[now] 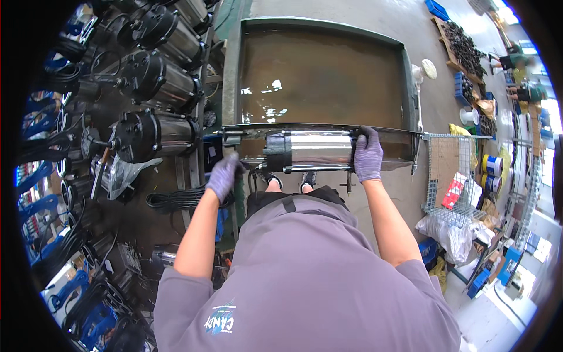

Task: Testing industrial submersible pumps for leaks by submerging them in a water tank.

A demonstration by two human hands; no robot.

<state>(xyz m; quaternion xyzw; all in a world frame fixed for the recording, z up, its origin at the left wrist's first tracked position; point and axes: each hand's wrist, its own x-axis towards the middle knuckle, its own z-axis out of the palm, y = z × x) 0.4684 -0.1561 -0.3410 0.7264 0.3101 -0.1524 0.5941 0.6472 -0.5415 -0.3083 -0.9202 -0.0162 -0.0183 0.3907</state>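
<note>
A submersible pump (321, 150) with a shiny steel barrel and black end caps lies on its side across the near edge of a water tank (233, 70). My right hand (368, 155), in a purple-grey glove, grips its black right end, with the fingertips bent over the top. Off the pump's left end is my left hand (223, 179), gloved alike and smeared by motion. Its fingers are too blurred to show whether they hold anything. A thin dark cable (252, 180) hangs beside the pump's left end, close to that hand.
Brown water (328, 76) fills the tank in front of me. Several similar pumps (157, 136) stand along the left, among cables. A coiled black cable (179, 199) lies by my left forearm. At the right stands a wire mesh cart (448, 170); other people are farther off.
</note>
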